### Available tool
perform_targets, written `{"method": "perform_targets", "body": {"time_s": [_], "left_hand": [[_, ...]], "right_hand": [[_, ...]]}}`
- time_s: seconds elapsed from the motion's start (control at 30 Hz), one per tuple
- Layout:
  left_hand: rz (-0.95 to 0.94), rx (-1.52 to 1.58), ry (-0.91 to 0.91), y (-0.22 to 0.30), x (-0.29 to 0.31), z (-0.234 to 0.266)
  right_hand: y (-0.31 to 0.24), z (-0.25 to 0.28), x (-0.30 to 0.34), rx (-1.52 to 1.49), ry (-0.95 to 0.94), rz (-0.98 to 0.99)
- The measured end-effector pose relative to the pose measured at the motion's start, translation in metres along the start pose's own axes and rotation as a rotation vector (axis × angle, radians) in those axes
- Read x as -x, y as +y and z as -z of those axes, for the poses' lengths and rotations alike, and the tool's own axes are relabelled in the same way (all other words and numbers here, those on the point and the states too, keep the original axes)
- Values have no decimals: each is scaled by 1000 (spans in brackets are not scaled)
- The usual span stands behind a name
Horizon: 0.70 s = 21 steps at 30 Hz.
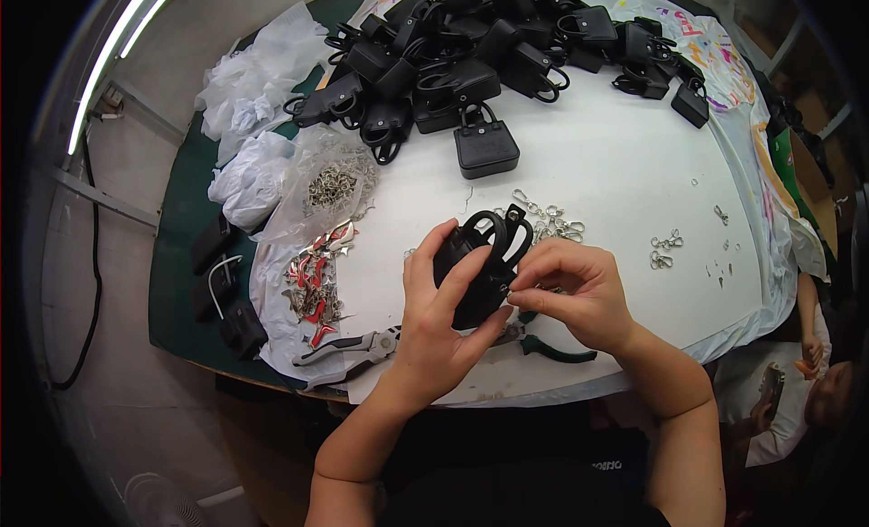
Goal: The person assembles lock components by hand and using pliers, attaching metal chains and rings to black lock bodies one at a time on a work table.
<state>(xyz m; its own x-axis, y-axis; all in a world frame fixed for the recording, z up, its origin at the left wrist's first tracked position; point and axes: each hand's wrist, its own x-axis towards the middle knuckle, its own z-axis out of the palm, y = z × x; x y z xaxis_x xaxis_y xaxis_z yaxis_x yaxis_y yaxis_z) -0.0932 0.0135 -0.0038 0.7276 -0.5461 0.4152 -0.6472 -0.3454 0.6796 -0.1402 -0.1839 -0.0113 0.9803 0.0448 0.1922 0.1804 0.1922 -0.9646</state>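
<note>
A small black handbag (478, 296) with two looped handles is held up over the near part of the table. My left hand (430, 319) is wrapped around its body, thumb and fingers on opposite sides. At the bag's right side, my right hand (584, 287) pinches thumb and fingertips together by a small shiny metal spot. Whatever lies between those fingertips is too small to make out. Just behind the hands lie several silver swivel clasps (561, 226). Under them rest grey-handled pliers (358, 348) and a green-handled tool (554, 350), both partly hidden.
Many black mini handbags (453, 79) are heaped at the back; one bag (487, 148) stands apart. Left are a clear bag of metal rings (333, 185), red and silver pieces (317, 278) and white plastic bags (253, 178). More clasps (665, 244) lie right. Another person (787, 391) is at lower right.
</note>
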Motion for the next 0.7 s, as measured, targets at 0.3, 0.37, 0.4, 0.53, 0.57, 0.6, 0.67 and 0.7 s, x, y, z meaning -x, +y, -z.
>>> {"method": "perform_targets", "body": {"time_s": [0.3,0.37,0.4,0.53,0.57,0.6,0.67,0.7], "left_hand": [[-40,25,0,-7,6,1],[-39,39,5,-8,7,1],[-41,28,4,-8,8,1],[-83,-93,-21,-7,9,4],[-80,-94,-19,-7,10,4],[-84,-100,-7,-7,11,4],[-87,-106,8,-5,12,3],[-58,-64,24,-2,11,2]], "right_hand": [[-3,-4,-1,192,8,48],[-4,-3,-1,213,-6,41],[-4,-2,-1,230,-21,34],[-5,-3,-2,282,-38,55],[-3,-4,-1,329,-20,113],[-1,-5,-1,378,-1,174],[2,-8,2,341,37,149],[4,-9,2,305,79,125]]}}
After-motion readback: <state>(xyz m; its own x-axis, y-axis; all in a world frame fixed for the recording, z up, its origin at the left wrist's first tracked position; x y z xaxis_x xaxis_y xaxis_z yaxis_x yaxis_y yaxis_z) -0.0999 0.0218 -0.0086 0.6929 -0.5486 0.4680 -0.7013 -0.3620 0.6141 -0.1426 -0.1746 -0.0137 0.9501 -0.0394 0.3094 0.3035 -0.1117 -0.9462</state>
